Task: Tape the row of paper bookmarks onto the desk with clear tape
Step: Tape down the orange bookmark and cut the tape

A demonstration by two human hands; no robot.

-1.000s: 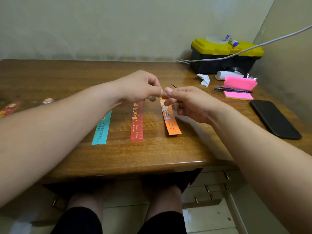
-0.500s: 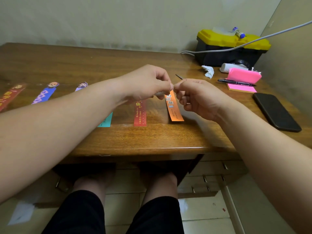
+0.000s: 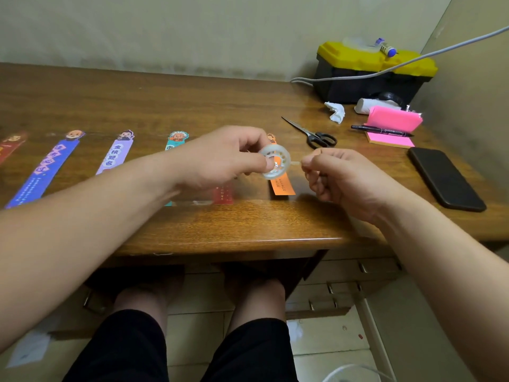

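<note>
Clear tape roll sits pinched in the left hand, above the worktop. Right hand pinches its loose end.

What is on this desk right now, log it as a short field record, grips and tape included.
left grip: holds the clear tape roll above the desk
right grip: pinches the tape end, drawn a little off the roll
bookmarks: row lying flat on the desk, orange bookmark seen behind the roll
scissors: on the desk past both grips, untouched
desk right side: black phone, pink sticky notes, pen
</note>
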